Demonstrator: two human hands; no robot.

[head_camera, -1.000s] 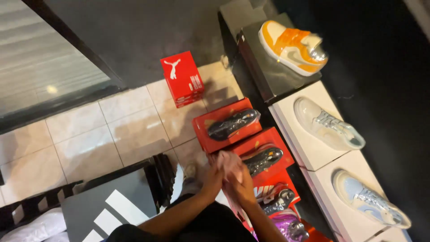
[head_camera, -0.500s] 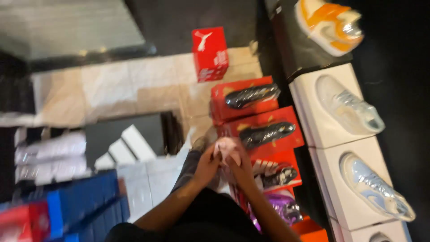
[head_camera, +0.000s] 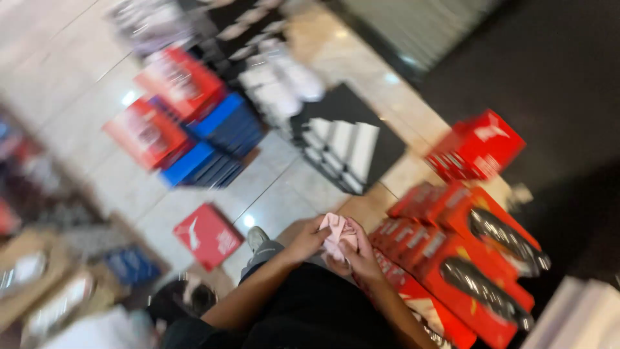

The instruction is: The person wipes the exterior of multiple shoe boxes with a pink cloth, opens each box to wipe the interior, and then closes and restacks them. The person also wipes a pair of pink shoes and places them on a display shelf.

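Pink cloth: crumpled, held between both hands above the tiled floor.
Left hand: closed on the cloth's left edge.
Right hand: fingers wrapped around the cloth's right side.
Open red shoeboxes: stacked just right of the hands, dark shoes laid inside.
Closed red box: on the floor, left of the hands.
Image: blurred.

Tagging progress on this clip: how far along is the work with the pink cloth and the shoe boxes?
Looks done: two dark shoes lie in open red cardboard boxes. In hand: the left hand and right hand both grip a crumpled pink cloth. Left: a closed red box lies on the tiled floor; blur hides further detail.
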